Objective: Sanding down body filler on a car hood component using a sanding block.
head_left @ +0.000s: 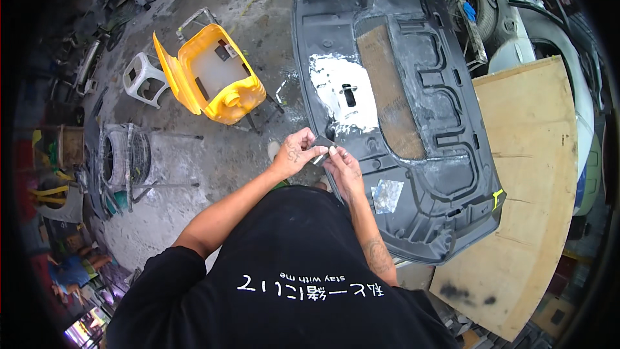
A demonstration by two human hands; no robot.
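Both my hands meet in front of my body, at the near left edge of a dark car hood (452, 123). The fingers of my left hand (294, 153) and my right hand (344, 169) are closed on a small dark grey piece that looks like sandpaper (325, 144). A pale strip shows along its lower edge, pinched between the fingertips. Past my hands, a white patch (336, 87) covers part of the hood around a small dark slot. A brown rectangular panel (385, 84) lies in the hood's middle.
To the left, a cut-open yellow jug (187, 90) holds cloudy water, with dark pieces against its inner walls. A white stool (143, 77) stands beyond it. A grey-white sheet (387, 196) lies on the hood near my right forearm. Plywood (523, 174) leans at the right, beside a tyre (484, 10).
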